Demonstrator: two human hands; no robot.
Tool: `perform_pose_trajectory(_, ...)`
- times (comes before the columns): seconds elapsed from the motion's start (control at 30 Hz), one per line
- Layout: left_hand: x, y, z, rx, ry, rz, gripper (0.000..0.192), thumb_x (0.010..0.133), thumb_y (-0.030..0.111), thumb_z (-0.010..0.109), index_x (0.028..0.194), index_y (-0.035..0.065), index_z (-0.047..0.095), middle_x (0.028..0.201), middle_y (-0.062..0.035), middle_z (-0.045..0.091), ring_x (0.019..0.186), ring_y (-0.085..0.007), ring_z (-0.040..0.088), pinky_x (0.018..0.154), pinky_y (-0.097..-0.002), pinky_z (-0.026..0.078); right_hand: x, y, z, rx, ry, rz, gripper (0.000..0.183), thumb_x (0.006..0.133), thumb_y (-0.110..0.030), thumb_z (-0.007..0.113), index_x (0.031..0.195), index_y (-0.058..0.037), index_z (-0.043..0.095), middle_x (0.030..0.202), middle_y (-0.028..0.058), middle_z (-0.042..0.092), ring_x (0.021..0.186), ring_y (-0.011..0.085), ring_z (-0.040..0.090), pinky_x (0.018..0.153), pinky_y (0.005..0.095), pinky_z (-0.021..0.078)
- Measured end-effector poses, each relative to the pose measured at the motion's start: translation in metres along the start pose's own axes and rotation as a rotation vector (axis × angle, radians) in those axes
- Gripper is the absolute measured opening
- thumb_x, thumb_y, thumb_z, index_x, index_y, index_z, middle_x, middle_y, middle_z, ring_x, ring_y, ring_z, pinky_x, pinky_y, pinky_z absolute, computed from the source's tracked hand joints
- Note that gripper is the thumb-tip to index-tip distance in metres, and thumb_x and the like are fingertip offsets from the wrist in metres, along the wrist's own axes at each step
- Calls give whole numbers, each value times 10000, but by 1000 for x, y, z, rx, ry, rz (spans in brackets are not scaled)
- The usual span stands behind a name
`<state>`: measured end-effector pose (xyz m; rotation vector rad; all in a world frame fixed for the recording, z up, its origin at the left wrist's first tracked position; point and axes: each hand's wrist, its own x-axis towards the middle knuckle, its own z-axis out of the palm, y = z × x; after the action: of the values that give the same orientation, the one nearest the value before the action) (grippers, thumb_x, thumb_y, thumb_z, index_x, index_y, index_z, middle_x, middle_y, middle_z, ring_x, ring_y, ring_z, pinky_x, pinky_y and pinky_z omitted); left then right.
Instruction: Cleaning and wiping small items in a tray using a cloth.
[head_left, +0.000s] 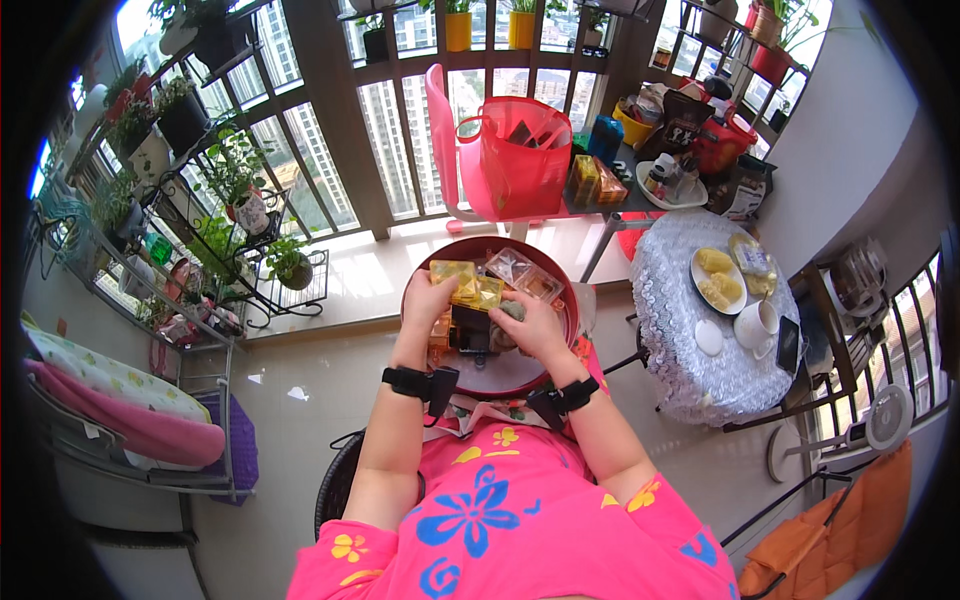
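Note:
Over a round red basin (417, 375), my left hand (430, 298) grips the left side of a yellow see-through plastic box (457, 281), thumb on top. My right hand (534, 326) is at the box's lower right corner, with a crumpled grey-green cloth (504, 330) bunched under its fingers. Clear plastic boxes (525, 274) lie in the basin beyond my hands. Orange see-through plastic pieces (440, 334) sit at its left, partly hidden by my left wrist. A dark object (472, 337) between my hands is too covered to make out.
To the right stands a round table with a lace cloth (675, 375), bearing a plate of corn (718, 281), a white mug (754, 326) and a phone (787, 345). Ahead, a red bag (525, 165) rests on a pink chair (442, 142). Plant racks (255, 300) stand left.

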<state>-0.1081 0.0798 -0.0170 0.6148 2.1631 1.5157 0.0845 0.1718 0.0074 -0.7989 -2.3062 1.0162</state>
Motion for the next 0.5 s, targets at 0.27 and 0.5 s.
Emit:
perform_pose_trajectory(0.27, -50, 44, -30, -776, -157, -41, 495, 879, -2, 397, 1364, -4, 297, 1193, -213, 556, 1023, -317, 639, 811, -396, 552, -19, -16, -29, 262, 57, 150, 472, 814, -319, 723, 1171, -28, 620, 1068, 196, 671, 1019, 294, 650, 867, 362, 496)
perform_pose_trajectory(0.5, -123, 105, 13, -1128, -570, 25, 658, 993, 573, 293, 1461, 110, 300, 1384, -102, 477, 1260, -228, 486, 1059, -387, 395, -60, -104, -47, 147, 278, -440, 489, 911, -237, 599, 1351, -58, 481, 1443, 180, 423, 1344, 357, 381, 1067, 424, 321)
